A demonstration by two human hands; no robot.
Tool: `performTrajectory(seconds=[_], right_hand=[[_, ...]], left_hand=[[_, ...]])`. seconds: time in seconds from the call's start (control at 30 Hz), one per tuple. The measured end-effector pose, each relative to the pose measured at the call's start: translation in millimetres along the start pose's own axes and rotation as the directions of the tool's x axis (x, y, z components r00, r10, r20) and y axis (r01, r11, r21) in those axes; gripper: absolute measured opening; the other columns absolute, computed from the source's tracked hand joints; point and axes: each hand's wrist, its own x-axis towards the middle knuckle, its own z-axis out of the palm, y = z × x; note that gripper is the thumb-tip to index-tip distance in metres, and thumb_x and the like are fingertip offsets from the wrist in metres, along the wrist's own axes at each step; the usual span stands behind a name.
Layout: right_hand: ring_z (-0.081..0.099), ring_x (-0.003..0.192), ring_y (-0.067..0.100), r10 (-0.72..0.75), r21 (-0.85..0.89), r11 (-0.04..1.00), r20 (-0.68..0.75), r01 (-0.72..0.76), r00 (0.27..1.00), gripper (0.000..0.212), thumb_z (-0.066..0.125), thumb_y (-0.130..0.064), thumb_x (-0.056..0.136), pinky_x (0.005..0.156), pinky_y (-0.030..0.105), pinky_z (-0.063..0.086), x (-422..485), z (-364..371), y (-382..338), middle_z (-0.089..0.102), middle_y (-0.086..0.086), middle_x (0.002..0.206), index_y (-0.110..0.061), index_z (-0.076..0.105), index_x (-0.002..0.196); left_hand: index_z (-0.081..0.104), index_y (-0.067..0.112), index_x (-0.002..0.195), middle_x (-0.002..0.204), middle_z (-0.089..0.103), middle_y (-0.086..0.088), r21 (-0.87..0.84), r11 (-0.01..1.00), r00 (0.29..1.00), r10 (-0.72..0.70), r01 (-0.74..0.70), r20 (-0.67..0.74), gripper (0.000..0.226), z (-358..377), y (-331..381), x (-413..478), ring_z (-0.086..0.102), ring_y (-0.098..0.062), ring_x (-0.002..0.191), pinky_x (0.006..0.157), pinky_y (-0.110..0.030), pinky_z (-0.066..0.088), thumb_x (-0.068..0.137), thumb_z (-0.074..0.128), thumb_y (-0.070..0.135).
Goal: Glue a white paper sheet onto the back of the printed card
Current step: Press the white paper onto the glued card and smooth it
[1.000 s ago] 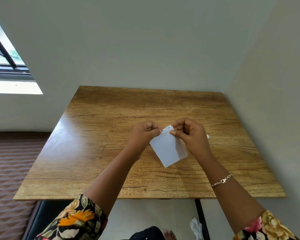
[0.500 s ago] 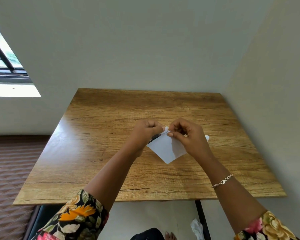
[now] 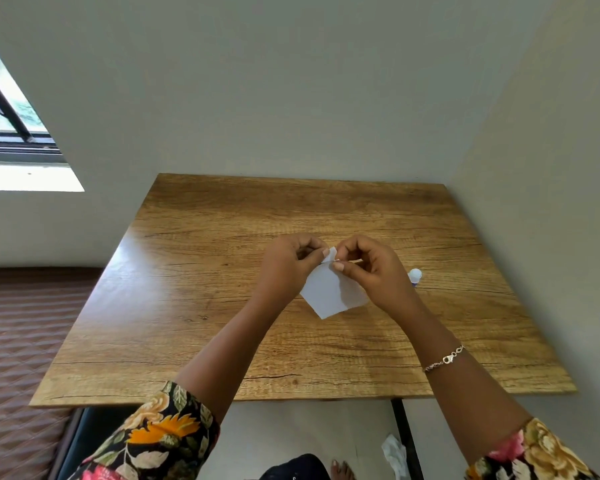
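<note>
Head view: both hands are raised over the middle of the table [image 3: 222, 327], working one top corner of a small white sheet [image 3: 329, 292]. The left hand [image 3: 288, 268] pinches the corner from the left, thumb against forefinger, narrow grip. The right hand [image 3: 371, 268] pinches the same corner from the right, fingertips almost touching the left's. A small flap of the sheet stands up between the two pinches, so it looks like two layers being lined up or pressed at that corner. The card itself is not clearly visible; it is probably behind the white face, but I cannot tell. The rest of the sheet hangs down toward the camera, its lower corner free, held off the tabletop or barely above it.

A glue stick [image 3: 415, 274] lies on the table just right of the right hand, mostly hidden by it.

Handling judgement: the sheet is very light and thin, it bends easily and creases if pinched hard. Wet glue would make the layers slide, then grab. Best to hold at edges and corners with fingertips, align one corner first, then smooth outward.
</note>
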Motion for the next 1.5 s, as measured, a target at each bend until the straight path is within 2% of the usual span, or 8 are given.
performTrajectory(seconds=[0.2, 0.43, 0.67, 0.83, 1.0, 1.17, 1.33, 1.5], right_hand=[[0.052, 0.068, -0.005, 0.023, 0.003, 1.0, -0.04, -0.022, 0.999, 0.013, 0.062, -0.004, 0.081, 0.066, 0.021, 0.041, 2, 1, 3, 0.059, -0.013, 0.077, -0.015, 0.057, 0.077], [0.051, 0.073, 0.011, 0.067, 0.016, 0.998, -0.062, -0.066, 0.996, 0.006, 0.062, -0.003, 0.082, 0.07, 0.032, 0.042, -1, 0, 6, 0.058, -0.003, 0.076, -0.008, 0.059, 0.08], [0.052, 0.077, 0.02, 0.096, 0.033, 0.995, -0.081, -0.094, 0.992, 0.004, 0.062, -0.001, 0.081, 0.072, 0.038, 0.043, -4, -4, 8, 0.058, 0.008, 0.079, -0.004, 0.059, 0.081], [0.053, 0.077, 0.022, 0.109, 0.035, 0.994, -0.099, -0.106, 0.989, 0.003, 0.063, -0.004, 0.081, 0.073, 0.039, 0.044, -6, -5, 10, 0.06, 0.012, 0.081, -0.002, 0.06, 0.082], [0.051, 0.069, 0.008, 0.137, 0.044, 0.99, -0.113, -0.132, 0.984, 0.005, 0.064, -0.005, 0.081, 0.066, 0.021, 0.042, -6, -6, 11, 0.056, -0.005, 0.072, -0.002, 0.06, 0.083], [0.054, 0.073, 0.019, 0.145, 0.07, 0.988, -0.107, -0.137, 0.984, 0.01, 0.066, -0.006, 0.08, 0.069, 0.03, 0.044, -5, -6, 9, 0.056, 0.008, 0.075, -0.006, 0.058, 0.087], [0.056, 0.072, 0.019, 0.163, 0.021, 0.987, -0.083, -0.161, 0.983, 0.008, 0.067, -0.013, 0.08, 0.065, 0.028, 0.043, -2, -7, 6, 0.063, 0.017, 0.08, -0.005, 0.065, 0.081], [0.054, 0.07, 0.016, 0.146, -0.036, 0.988, -0.06, -0.148, 0.987, 0.008, 0.065, -0.015, 0.081, 0.064, 0.028, 0.041, 2, -8, 3, 0.062, 0.004, 0.076, -0.008, 0.065, 0.08]], left_hand=[[0.07, 0.009, 0.081, 0.08, 0.069, -0.006, 0.09, 0.993, 0.998, 0.069, -0.07, 0.016, 0.009, 1, -1, 0, 0.062, -0.022, 0.076, 0.063, -0.034, 0.045, 0.085, 0.061, 0.011], [0.072, 0.013, 0.088, 0.084, 0.072, -0.003, 0.296, 0.942, 0.987, 0.155, -0.159, 0.039, 0.011, 4, 2, -2, 0.061, -0.016, 0.077, 0.065, -0.029, 0.044, 0.085, 0.061, 0.015], [0.071, 0.012, 0.092, 0.087, 0.073, -0.006, 0.37, 0.909, 0.98, 0.164, -0.193, 0.109, 0.015, 9, 7, -4, 0.064, -0.021, 0.08, 0.069, -0.037, 0.049, 0.087, 0.057, 0.013], [0.071, 0.01, 0.091, 0.084, 0.071, -0.007, 0.266, 0.955, 0.991, 0.115, -0.131, 0.075, 0.013, 11, 6, -6, 0.062, -0.022, 0.079, 0.067, -0.036, 0.047, 0.087, 0.058, 0.012], [0.069, 0.007, 0.09, 0.081, 0.07, -0.011, 0.212, 0.969, 0.986, 0.1, -0.126, 0.133, 0.015, 11, 5, -4, 0.062, -0.026, 0.076, 0.064, -0.04, 0.049, 0.089, 0.057, 0.016], [0.062, 0.012, 0.077, 0.07, 0.059, 0.0, 0.063, 0.998, 0.988, -0.004, -0.006, 0.157, 0.009, 13, 4, -5, 0.051, -0.008, 0.064, 0.056, -0.016, 0.039, 0.078, 0.071, 0.013], [0.058, 0.016, 0.068, 0.069, 0.061, -0.004, -0.098, 0.993, 0.995, -0.065, 0.073, 0.077, 0.017, 15, 4, -3, 0.054, -0.016, 0.067, 0.057, -0.024, 0.039, 0.079, 0.068, 0.008], [0.059, 0.011, 0.073, 0.075, 0.063, -0.013, -0.189, 0.978, 0.996, -0.085, 0.091, 0.036, 0.011, 16, 3, -4, 0.056, -0.023, 0.072, 0.064, -0.034, 0.041, 0.082, 0.066, 0.009]])
